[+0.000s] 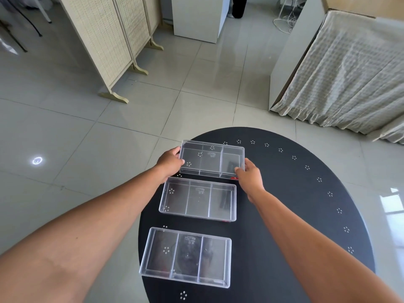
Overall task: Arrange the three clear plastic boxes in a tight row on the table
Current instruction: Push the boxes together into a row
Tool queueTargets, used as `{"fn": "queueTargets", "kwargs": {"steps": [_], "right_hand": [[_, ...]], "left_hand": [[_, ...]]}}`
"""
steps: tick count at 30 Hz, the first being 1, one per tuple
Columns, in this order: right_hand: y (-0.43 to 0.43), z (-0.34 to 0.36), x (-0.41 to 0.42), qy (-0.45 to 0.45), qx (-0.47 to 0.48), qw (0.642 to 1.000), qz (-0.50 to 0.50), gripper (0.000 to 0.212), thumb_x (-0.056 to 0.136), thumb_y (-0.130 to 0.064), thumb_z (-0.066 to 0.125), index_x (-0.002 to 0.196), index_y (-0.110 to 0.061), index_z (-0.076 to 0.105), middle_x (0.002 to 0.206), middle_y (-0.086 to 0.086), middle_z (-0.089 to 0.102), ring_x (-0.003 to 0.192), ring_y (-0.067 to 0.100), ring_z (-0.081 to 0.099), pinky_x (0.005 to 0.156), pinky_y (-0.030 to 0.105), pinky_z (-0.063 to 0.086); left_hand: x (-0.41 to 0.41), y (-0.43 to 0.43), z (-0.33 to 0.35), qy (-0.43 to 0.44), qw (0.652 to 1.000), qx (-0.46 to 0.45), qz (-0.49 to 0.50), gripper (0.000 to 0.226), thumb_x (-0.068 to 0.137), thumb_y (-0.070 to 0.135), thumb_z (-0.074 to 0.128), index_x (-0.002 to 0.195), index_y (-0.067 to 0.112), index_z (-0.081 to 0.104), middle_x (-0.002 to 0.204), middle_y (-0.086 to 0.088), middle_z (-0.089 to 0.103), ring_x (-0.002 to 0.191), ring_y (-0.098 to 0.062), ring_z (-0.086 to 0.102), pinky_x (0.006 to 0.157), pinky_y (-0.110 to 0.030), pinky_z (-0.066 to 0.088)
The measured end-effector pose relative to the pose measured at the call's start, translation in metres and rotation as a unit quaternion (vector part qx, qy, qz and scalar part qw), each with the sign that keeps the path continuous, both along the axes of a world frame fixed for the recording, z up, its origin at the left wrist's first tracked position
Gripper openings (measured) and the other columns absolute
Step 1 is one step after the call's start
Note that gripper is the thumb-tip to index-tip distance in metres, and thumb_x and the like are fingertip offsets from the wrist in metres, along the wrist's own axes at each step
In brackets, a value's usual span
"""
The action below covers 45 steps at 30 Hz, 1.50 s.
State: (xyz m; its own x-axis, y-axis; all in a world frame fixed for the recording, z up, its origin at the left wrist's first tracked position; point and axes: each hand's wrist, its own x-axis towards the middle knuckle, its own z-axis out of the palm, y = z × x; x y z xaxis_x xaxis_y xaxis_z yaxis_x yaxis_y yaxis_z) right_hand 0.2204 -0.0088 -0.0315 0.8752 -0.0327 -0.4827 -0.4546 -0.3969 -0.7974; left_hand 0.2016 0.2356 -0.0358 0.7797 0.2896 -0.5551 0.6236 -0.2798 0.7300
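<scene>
Three clear plastic boxes with inner dividers lie in a line on the round black table (295, 204). The far box (212, 159) is gripped at both short ends: my left hand (171, 161) holds its left end and my right hand (250, 174) holds its near right corner. Its near edge sits close to the middle box (199, 202), and it looks slightly raised or tilted. The near box (185, 256) lies apart from the middle one, with a strip of black table showing between them.
The table's left edge runs just beside the boxes, with grey tiled floor (109, 138) beyond it. A folding wicker screen (102, 40) stands far left, a white cabinet (196, 18) at the back, and a cloth-draped bed (349, 73) at the right.
</scene>
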Motion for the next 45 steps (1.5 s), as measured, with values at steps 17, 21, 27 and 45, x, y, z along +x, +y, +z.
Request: {"fn": "queueTargets", "kwargs": {"steps": [17, 21, 27, 45], "right_hand": [[-0.028, -0.004, -0.096, 0.084, 0.018, 0.996, 0.005, 0.056, 0.091, -0.020, 0.066, 0.143, -0.008, 0.049, 0.114, -0.001, 0.063, 0.115, 0.021, 0.059, 0.109, 0.047, 0.042], [-0.028, -0.005, -0.113, 0.074, 0.038, 0.997, -0.002, 0.037, 0.096, -0.018, 0.060, 0.132, -0.011, 0.059, 0.107, -0.004, 0.067, 0.102, 0.015, 0.061, 0.105, 0.042, 0.046], [-0.031, -0.009, -0.114, 0.062, 0.047, 0.997, -0.023, 0.018, 0.098, -0.019, 0.054, 0.110, -0.023, 0.067, 0.086, -0.012, 0.067, 0.083, 0.008, 0.059, 0.096, 0.038, 0.048], [-0.032, -0.023, -0.099, 0.043, 0.041, 0.996, -0.071, 0.025, 0.099, -0.025, 0.050, 0.117, -0.019, 0.066, 0.081, -0.009, 0.062, 0.078, 0.010, 0.053, 0.082, 0.030, 0.045]], "left_hand": [[-0.107, 0.010, 0.003, 0.052, 0.995, -0.062, 0.051, 0.060, 0.085, 0.010, 0.069, 0.142, 0.013, 0.047, 0.129, -0.010, 0.063, 0.108, -0.024, 0.063, 0.080, -0.033, 0.052], [-0.120, 0.006, -0.005, 0.038, 0.993, -0.080, 0.079, 0.056, 0.085, 0.004, 0.067, 0.138, 0.011, 0.052, 0.126, -0.010, 0.066, 0.104, -0.024, 0.065, 0.081, -0.032, 0.050], [-0.115, -0.002, -0.011, 0.016, 0.994, -0.066, 0.083, 0.055, 0.084, 0.006, 0.068, 0.137, 0.013, 0.054, 0.127, -0.009, 0.066, 0.113, -0.025, 0.065, 0.101, -0.041, 0.050], [-0.100, -0.017, -0.011, -0.004, 0.997, -0.028, 0.069, 0.050, 0.089, 0.013, 0.063, 0.138, 0.020, 0.054, 0.126, -0.005, 0.066, 0.109, -0.022, 0.064, 0.100, -0.042, 0.050]]}}
